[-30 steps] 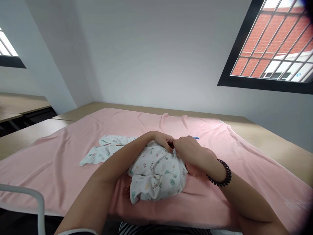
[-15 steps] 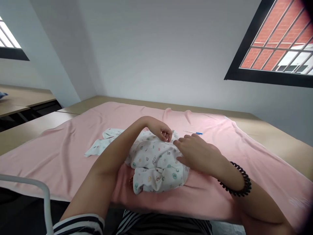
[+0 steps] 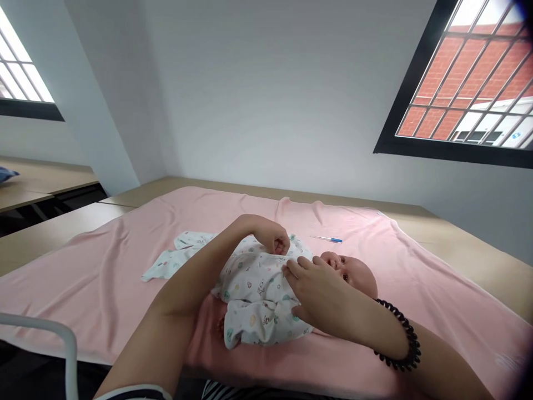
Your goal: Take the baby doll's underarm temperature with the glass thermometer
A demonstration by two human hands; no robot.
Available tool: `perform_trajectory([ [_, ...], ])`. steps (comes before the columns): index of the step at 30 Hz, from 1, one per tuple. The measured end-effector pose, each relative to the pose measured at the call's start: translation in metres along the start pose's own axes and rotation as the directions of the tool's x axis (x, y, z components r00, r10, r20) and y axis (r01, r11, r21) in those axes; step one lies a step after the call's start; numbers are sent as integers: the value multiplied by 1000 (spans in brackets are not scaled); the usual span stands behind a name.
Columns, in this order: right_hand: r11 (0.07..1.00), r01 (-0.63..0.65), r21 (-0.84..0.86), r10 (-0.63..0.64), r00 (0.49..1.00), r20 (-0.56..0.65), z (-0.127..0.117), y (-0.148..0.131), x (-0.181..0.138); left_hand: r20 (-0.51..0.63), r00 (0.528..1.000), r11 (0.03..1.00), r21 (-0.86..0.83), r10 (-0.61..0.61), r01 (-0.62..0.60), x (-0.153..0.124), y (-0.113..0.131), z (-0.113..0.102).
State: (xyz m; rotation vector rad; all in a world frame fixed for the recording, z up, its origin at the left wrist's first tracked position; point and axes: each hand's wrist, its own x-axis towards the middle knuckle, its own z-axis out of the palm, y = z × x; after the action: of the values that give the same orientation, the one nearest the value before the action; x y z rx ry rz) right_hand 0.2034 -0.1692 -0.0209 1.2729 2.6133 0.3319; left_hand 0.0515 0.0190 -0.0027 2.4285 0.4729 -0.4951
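Note:
A baby doll (image 3: 361, 273) lies on its back with its head to the right, dressed in a white baby romper (image 3: 250, 278) with small coloured prints. The romper's legs stretch left; one sleeve lies toward me, with a bit of the doll's hand at its cuff. My left hand (image 3: 272, 236) is closed at the chest, its curled fingertips pinching the romper's cloth. Just right of it, my right hand (image 3: 318, 289) lies over the upper chest near the doll's chin, palm down, fingers extended and slightly bent on the cloth. It partly hides the doll's face.
A pink blanket (image 3: 137, 244) with soft folds covers much of the wooden table (image 3: 453, 233). Beyond the doll lies a blue-capped pen (image 3: 333, 240). A pale curved tube (image 3: 62, 330) stands at the lower left. The wall (image 3: 266, 100) rises behind the table.
My right hand has shifted left and down over the romper, uncovering the doll's head. My left fingers have curled tighter. The camera view has tilted up slightly.

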Motion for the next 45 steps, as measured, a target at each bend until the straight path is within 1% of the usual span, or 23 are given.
perform_trajectory([
  [3, 1000, 11, -4, -11, 999, -30, 7, 0, 2, 4, 1000, 1000, -4, 3, -3, 3, -5, 0],
  [6, 1000, 31, 2, -31, 997, -64, 16, 1, 3, 22, 1000, 999, -42, 17, -16, 6, -12, -1],
  [9, 999, 49, 3, -49, 998, -44, 20, 2, 3, 58, 997, 995, -97, 44, -38, 8, -17, -3],
  [14, 998, 64, -4, -64, 997, -46, 21, 3, 3, 87, 995, 987, -161, 37, -23, 10, -22, -5],
  [17, 997, 76, 2, -76, 995, -68, 24, 4, 4, 112, 993, 989, -144, 32, -16, 8, -21, -5],
  [20, 997, 70, 15, -68, 995, -79, 25, 3, 5, 113, 994, 994, -106, 11, 1, 5, -19, -6],
  [25, 998, 49, 35, -48, 998, -34, 19, 2, 7, 102, 994, 996, -82, -36, 45, 3, -17, -6],
  [30, 999, 42, 17, -42, 999, 2, 19, 1, 8, 110, 993, 994, -95, -43, 53, 8, -22, -4],
  [34, 999, 39, 11, -38, 999, 0, 18, 1, 9, 102, 993, 993, -100, -55, 65, 13, -24, -2],
  [40, 999, 38, 37, -39, 999, 27, 15, 0, 10, 99, 995, 995, -96, -6, 16, 13, -20, -1],
  [45, 999, 37, 36, -38, 999, 32, 14, 0, 11, 98, 992, 993, -89, 81, -73, 16, -22, -1],
])
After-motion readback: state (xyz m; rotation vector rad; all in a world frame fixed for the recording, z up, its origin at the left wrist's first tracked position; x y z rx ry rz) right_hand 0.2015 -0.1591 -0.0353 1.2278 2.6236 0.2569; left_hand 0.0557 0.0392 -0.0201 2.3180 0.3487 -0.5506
